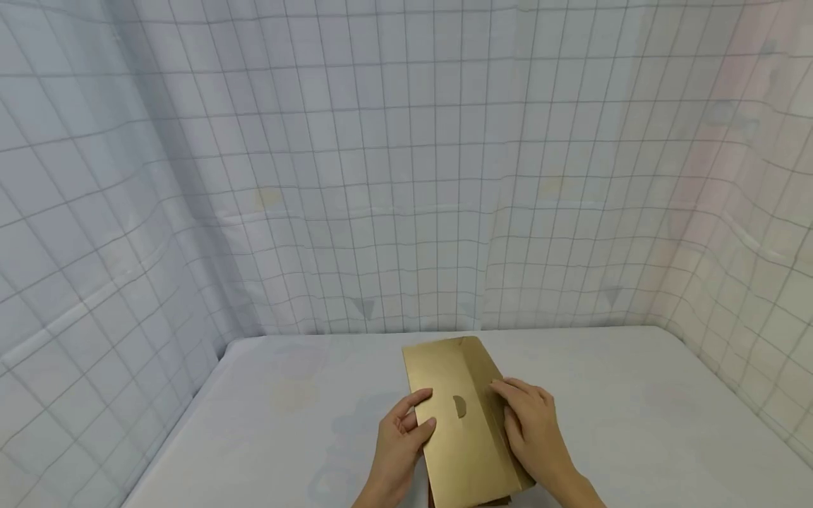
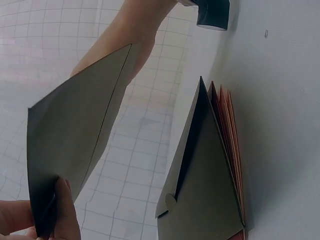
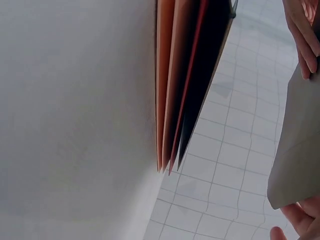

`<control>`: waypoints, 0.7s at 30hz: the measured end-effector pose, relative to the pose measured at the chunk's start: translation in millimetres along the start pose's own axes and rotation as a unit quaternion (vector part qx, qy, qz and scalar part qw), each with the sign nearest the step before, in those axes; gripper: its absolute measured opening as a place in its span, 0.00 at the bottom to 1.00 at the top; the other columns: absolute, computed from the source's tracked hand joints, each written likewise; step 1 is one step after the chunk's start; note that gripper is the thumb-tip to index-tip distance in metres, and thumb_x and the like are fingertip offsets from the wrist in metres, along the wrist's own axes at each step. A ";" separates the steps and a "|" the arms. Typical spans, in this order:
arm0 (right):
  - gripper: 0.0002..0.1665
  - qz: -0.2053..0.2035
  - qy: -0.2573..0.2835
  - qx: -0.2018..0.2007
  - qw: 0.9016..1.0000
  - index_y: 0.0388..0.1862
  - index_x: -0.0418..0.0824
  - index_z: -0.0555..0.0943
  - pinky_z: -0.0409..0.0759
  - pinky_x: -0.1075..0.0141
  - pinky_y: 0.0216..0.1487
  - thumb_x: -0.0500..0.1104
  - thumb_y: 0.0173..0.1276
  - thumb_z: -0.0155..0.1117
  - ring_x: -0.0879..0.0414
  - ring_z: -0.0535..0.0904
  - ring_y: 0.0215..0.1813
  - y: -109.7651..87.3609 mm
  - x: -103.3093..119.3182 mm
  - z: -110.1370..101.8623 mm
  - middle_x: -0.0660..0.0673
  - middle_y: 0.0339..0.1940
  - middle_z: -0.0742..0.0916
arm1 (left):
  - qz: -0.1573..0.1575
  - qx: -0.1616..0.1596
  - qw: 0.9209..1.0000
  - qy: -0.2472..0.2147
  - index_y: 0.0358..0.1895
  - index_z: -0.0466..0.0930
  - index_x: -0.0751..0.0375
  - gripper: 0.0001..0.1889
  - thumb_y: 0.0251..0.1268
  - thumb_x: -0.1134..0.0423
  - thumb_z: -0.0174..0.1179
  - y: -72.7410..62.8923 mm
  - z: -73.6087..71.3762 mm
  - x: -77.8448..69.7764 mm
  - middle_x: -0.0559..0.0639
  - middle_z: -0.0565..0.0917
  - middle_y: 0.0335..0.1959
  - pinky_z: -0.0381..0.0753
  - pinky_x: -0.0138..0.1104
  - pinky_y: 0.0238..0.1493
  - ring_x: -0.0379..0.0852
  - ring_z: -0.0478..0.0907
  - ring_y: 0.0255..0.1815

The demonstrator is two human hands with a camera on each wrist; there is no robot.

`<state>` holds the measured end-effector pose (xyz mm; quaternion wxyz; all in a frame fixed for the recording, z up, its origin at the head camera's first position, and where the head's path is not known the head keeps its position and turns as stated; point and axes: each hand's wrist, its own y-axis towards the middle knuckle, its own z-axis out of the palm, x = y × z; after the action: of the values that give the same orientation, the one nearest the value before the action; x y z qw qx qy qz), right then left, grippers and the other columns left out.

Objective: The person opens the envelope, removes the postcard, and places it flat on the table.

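Observation:
A gold paper envelope point(image 1: 447, 416) with a half-round tab mark and a creased flap along its right side is held raised and tilted. My left hand point(image 1: 401, 441) pinches its left edge, thumb on the upper face. On the flap lie the extended fingers of my right hand point(image 1: 533, 427); the thumb point(image 3: 277, 234) stands apart from the paper in the right wrist view. Underneath, a pile of envelopes rests on the table: another gold one point(image 2: 207, 190) on top, then several red-orange ones point(image 2: 230, 130), mostly hidden in the head view.
A white cloth-covered table point(image 1: 286, 423) extends around the pile. White curtains with a grey grid point(image 1: 381, 176) enclose it at the back and both sides. In the left wrist view a dark object point(image 2: 213, 15) appears near the right forearm; its kind is unclear.

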<state>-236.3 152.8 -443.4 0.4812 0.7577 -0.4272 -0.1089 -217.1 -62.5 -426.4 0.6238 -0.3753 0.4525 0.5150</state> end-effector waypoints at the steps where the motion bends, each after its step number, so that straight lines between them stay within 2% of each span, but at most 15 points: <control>1: 0.25 0.000 0.003 0.004 1.000 0.48 0.38 0.81 0.64 0.60 0.54 0.22 0.50 0.61 0.51 0.79 0.51 -0.5 0.0 0.2 0.46 0.46 0.87 | 0.001 0.002 1.000 0.001 0.66 0.63 0.65 0.26 0.64 0.73 0.53 -0.2 0.2 -0.7 0.62 0.80 0.55 0.83 0.32 0.41 0.43 0.84 0.44; 4: 0.25 0.001 0.005 0.009 1.000 0.48 0.39 0.80 0.71 0.61 0.50 0.23 0.50 0.63 0.55 0.80 0.47 -1.6 0.7 1.0 0.49 0.43 0.87 | 0.005 0.008 1.000 0.002 0.66 0.63 0.66 0.26 0.64 0.73 0.53 -0.6 0.7 -1.6 0.63 0.79 0.56 0.83 0.33 0.42 0.44 0.84 0.44; 6: 0.25 -0.001 0.015 0.007 1.000 0.48 0.38 0.80 0.74 0.66 0.49 0.23 0.50 0.63 0.57 0.80 0.46 -1.3 1.1 1.9 0.50 0.42 0.86 | 0.007 0.012 1.000 0.003 0.66 0.62 0.66 0.26 0.64 0.73 0.53 -0.4 1.0 -2.2 0.64 0.79 0.55 0.83 0.33 0.42 0.44 0.84 0.44; 11: 0.26 0.004 0.064 -0.005 0.998 0.47 0.35 0.80 0.72 0.81 0.45 0.19 0.48 0.63 0.60 0.78 0.42 -1.6 4.4 4.0 0.49 0.39 0.85 | 0.008 0.016 1.000 0.005 0.66 0.62 0.65 0.26 0.64 0.72 0.53 -1.4 1.4 -1.6 0.64 0.79 0.55 0.83 0.33 0.42 0.45 0.84 0.45; 15: 0.25 0.031 0.124 0.009 0.992 0.46 0.34 0.79 0.75 0.79 0.37 0.19 0.49 0.61 0.63 0.78 0.36 -0.9 7.9 3.8 0.49 0.36 0.85 | 0.010 0.018 1.000 0.006 0.66 0.63 0.65 0.26 0.64 0.72 0.53 -1.1 1.9 -1.9 0.64 0.79 0.56 0.83 0.33 0.43 0.44 0.83 0.47; 17: 0.21 0.076 0.181 0.035 0.980 0.47 0.33 0.79 0.77 0.76 0.34 0.20 0.54 0.58 0.65 0.78 0.34 -0.8 9.1 2.4 0.47 0.35 0.85 | 0.009 0.020 1.000 0.007 0.66 0.63 0.64 0.26 0.64 0.73 0.53 -0.9 1.9 -1.9 0.64 0.79 0.56 0.82 0.33 0.43 0.44 0.83 0.47; 18: 0.19 0.108 0.215 0.049 0.969 0.47 0.32 0.78 0.78 0.75 0.33 0.21 0.57 0.56 0.66 0.78 0.34 -0.4 9.3 1.5 0.45 0.35 0.85 | 0.008 0.021 1.000 0.008 0.66 0.63 0.64 0.26 0.64 0.73 0.53 -0.9 1.9 -1.9 0.64 0.79 0.56 0.82 0.33 0.42 0.44 0.83 0.47; 19: 0.18 0.143 0.250 0.064 0.955 0.48 0.31 0.78 0.79 0.74 0.33 0.22 0.60 0.54 0.66 0.78 0.33 0.0 9.4 0.3 0.43 0.35 0.85 | 0.007 0.023 1.000 0.009 0.66 0.63 0.64 0.26 0.64 0.73 0.53 -0.8 1.9 -1.9 0.63 0.79 0.56 0.82 0.32 0.42 0.43 0.83 0.47; 21: 0.16 0.214 0.314 0.092 0.920 0.51 0.28 0.76 0.81 0.72 0.34 0.25 0.65 0.50 0.67 0.79 0.33 1.1 8.8 -2.4 0.39 0.37 0.84 | 0.006 0.026 1.000 0.012 0.66 0.64 0.63 0.26 0.64 0.73 0.53 -0.9 1.8 -1.9 0.62 0.80 0.56 0.82 0.31 0.41 0.42 0.83 0.46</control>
<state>-230.2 147.6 -439.0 0.5304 0.6847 -0.4139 0.2801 -216.1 -61.6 -424.0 0.6249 -0.3627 0.4749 0.5024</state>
